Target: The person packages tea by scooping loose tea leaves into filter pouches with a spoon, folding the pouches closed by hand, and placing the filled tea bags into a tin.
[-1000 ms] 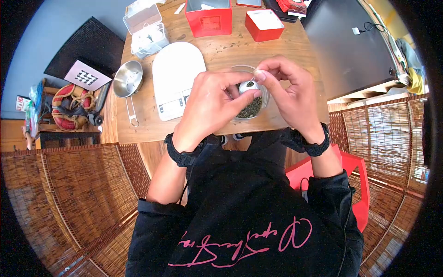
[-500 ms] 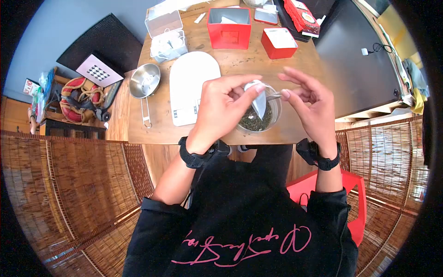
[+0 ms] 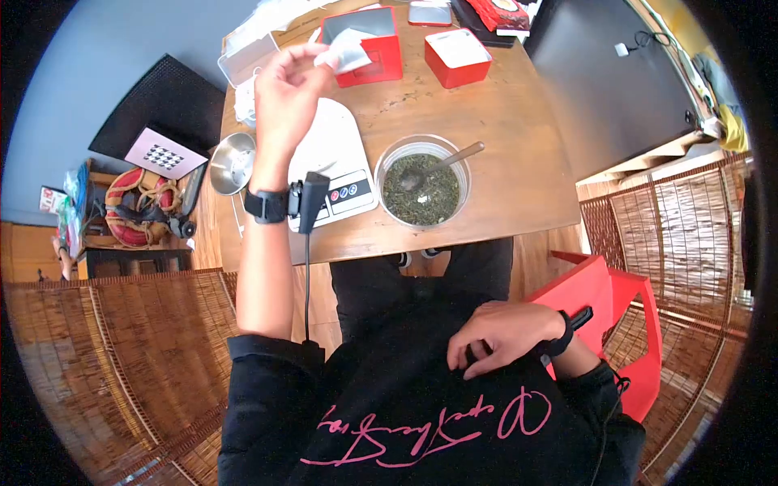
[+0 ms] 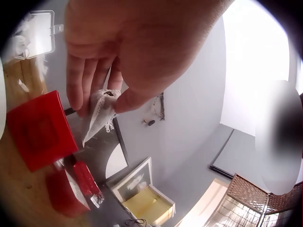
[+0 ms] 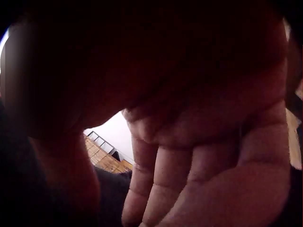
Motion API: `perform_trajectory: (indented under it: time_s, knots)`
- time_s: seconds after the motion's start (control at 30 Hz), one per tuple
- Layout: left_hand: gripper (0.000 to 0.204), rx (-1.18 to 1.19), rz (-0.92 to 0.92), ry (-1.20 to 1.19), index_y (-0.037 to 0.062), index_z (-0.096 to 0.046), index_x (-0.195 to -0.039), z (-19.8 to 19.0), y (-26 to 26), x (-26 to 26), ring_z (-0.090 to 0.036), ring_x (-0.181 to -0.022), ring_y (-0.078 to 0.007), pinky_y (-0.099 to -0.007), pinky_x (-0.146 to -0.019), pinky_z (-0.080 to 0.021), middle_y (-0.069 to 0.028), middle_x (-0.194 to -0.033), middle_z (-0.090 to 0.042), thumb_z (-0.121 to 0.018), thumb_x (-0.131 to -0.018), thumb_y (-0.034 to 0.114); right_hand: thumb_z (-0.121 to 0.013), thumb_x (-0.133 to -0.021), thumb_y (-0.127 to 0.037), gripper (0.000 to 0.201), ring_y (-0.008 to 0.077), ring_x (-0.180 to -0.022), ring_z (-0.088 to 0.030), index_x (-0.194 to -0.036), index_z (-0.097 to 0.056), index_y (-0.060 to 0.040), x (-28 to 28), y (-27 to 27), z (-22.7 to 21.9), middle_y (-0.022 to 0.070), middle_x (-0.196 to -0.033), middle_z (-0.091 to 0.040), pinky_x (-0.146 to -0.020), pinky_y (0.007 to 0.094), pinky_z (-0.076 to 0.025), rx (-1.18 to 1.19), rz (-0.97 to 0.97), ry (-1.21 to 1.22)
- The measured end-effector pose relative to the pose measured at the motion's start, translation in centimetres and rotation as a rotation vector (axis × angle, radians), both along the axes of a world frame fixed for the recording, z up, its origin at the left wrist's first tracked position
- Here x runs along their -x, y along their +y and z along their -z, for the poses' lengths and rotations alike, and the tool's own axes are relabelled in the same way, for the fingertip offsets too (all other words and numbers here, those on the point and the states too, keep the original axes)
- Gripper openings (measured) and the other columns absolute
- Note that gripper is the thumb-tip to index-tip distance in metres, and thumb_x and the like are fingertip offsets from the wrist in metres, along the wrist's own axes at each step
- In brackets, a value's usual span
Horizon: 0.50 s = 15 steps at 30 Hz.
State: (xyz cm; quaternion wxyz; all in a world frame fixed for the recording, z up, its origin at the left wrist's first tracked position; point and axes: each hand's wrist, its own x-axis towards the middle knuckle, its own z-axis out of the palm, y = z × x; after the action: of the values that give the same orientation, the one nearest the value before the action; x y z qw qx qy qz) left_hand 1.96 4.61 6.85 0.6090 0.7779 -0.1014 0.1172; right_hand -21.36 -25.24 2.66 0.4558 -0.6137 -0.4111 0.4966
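My left hand (image 3: 288,97) is raised over the back left of the table, beside the open red tin (image 3: 385,61). Between thumb and fingertips it pinches a small white tea bag (image 4: 98,116), whose pointed end hangs down; dark bits show at its gathered top. My right hand (image 3: 510,334) rests loosely curled against the black shirt, holding nothing. On the table stands a clear tub (image 3: 381,190) of dried green leaves (image 3: 425,198), with a metal spoon (image 3: 454,158) lying in it, handle over the right rim.
A white kitchen scale (image 3: 328,146) lies left of the tub, under my left forearm. Beyond it sits a metal pan (image 3: 233,162). A second red tin (image 3: 458,73) stands at the back, and a red chair (image 3: 596,292) is at my right.
My left hand has carried the tea bag from above the tub to the red tin. My right hand has let go of the spoon and dropped back to the shirt.
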Motion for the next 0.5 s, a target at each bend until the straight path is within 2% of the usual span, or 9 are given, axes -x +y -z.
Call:
perform_trajectory:
  time_s: [0.07, 0.1, 0.13, 0.2, 0.23, 0.43, 0.47, 0.5]
  knots:
    - [0.025, -0.103, -0.036, -0.137, -0.0004, -0.069, -0.116, 0.2, 0.4, -2.3, -0.068, -0.093, -0.0107, -0.0232, -0.078, -0.054, -0.0078, -0.108, -0.072, -0.073, -0.094, 0.013, -0.076, -0.089, -0.017, 0.019, 0.0155, -0.068, -0.069, -0.105, -0.071, -0.0083, 1.2, -0.1, 0.5, 0.0042, -0.097, -0.076, -0.057, 0.0292, -0.05, -0.065, 0.077, 0.09]
    - [0.03, -0.088, -0.069, -0.157, 0.0003, -0.072, -0.111, 0.4, 0.4, -3.5, -0.072, -0.091, -0.0141, -0.0288, -0.079, -0.054, -0.0094, -0.1, -0.076, -0.077, -0.087, 0.017, -0.077, -0.088, -0.015, 0.018, 0.0174, -0.071, -0.07, -0.103, -0.071, -0.0074, 1.6, -0.3, 0.6, 0.0054, -0.098, -0.075, -0.058, 0.0315, -0.052, -0.125, 0.144, 0.17]
    - [0.03, -0.089, -0.066, -0.155, 0.0003, -0.072, -0.111, 0.6, 0.5, -4.9, -0.072, -0.091, -0.0141, -0.0288, -0.079, -0.054, -0.0094, -0.1, -0.076, -0.077, -0.087, 0.017, -0.077, -0.088, -0.015, 0.018, 0.0174, -0.071, -0.07, -0.103, -0.071, -0.0074, 1.8, -0.6, 0.8, 0.0054, -0.098, -0.075, -0.058, 0.0315, -0.052, -0.125, 0.147, 0.172]
    - [0.031, -0.331, -0.155, -0.352, 0.0006, -0.074, -0.109, 0.7, 0.6, -7.2, -0.073, -0.095, -0.0189, -0.033, -0.082, -0.055, -0.0124, -0.1, -0.077, -0.079, -0.085, 0.02, -0.076, -0.086, -0.009, 0.019, 0.0154, -0.072, -0.068, -0.105, -0.072, -0.0068, 2.2, -1.6, 1.0, 0.0051, -0.102, -0.074, -0.059, 0.0294, -0.052, -0.186, 0.126, 0.208]
    - [0.034, -0.383, -0.147, -0.264, 0.0006, -0.072, -0.117, 0.6, 0.6, -8.1, -0.07, -0.102, -0.0145, -0.0301, -0.089, -0.054, -0.0106, -0.112, -0.075, -0.077, -0.089, 0.018, -0.076, -0.086, -0.008, 0.018, 0.0156, -0.075, -0.068, -0.104, -0.072, -0.0055, 2.0, -2.0, 0.5, 0.0052, -0.104, -0.074, -0.061, 0.0292, -0.052, -0.197, 0.123, 0.225]
    - [0.029, -0.557, -0.109, -0.139, 0.0074, -0.075, -0.115, 0.8, -0.1, -11.2, -0.073, -0.094, -0.0176, -0.0321, -0.086, -0.056, -0.0125, -0.106, -0.077, -0.075, -0.089, 0.02, -0.075, -0.085, -0.001, 0.019, 0.018, -0.087, -0.07, -0.104, -0.071, -0.0026, 2.9, -4.2, 1.2, 0.0096, -0.109, -0.073, -0.075, 0.0302, -0.056, -0.277, 0.137, 0.302]
    - [0.029, -0.556, -0.109, -0.145, 0.0074, -0.075, -0.115, 0.9, -0.3, -11.2, -0.073, -0.094, -0.0176, -0.0321, -0.086, -0.056, -0.0125, -0.106, -0.077, -0.075, -0.089, 0.02, -0.074, -0.085, 0.0, 0.021, 0.0183, -0.089, -0.071, -0.106, -0.07, -0.0015, 3.2, -4.5, 1.6, 0.0105, -0.112, -0.072, -0.078, 0.0305, -0.057, -0.267, 0.117, 0.307]
    - [0.029, -0.652, -0.118, -0.189, 0.0087, -0.075, -0.115, 1.1, -0.7, -11.1, -0.074, -0.093, -0.0186, -0.0332, -0.087, -0.056, -0.0113, -0.105, -0.077, -0.075, -0.089, 0.021, -0.074, -0.085, 0.0, 0.021, 0.0183, -0.089, -0.071, -0.106, -0.07, -0.0015, 3.4, -4.5, 1.5, 0.0105, -0.112, -0.072, -0.078, 0.0305, -0.057, -0.265, 0.117, 0.299]
